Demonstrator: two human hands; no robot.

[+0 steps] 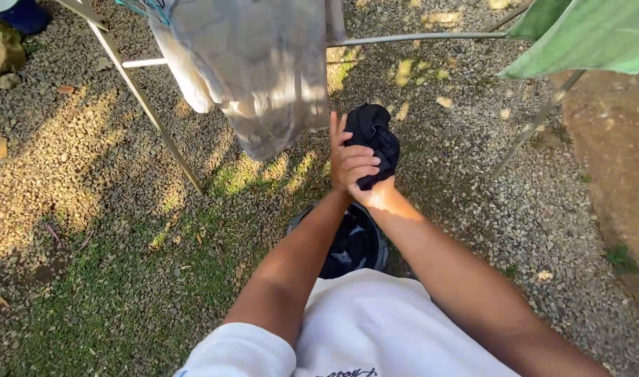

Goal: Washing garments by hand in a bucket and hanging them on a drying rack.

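Gravel ground (515,209) fills most of the frame, with patches of thin grass (159,279) at lower left and bare brown dirt (613,153) along the right edge. Sunlight dapples the left side and the upper middle; the rest lies in shade. A metal drying rack (417,37) crosses the top of the frame, its legs slanting down to the gravel.

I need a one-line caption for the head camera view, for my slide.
Both hands, left hand and right hand, grip a black cloth beside a metal drying rack.
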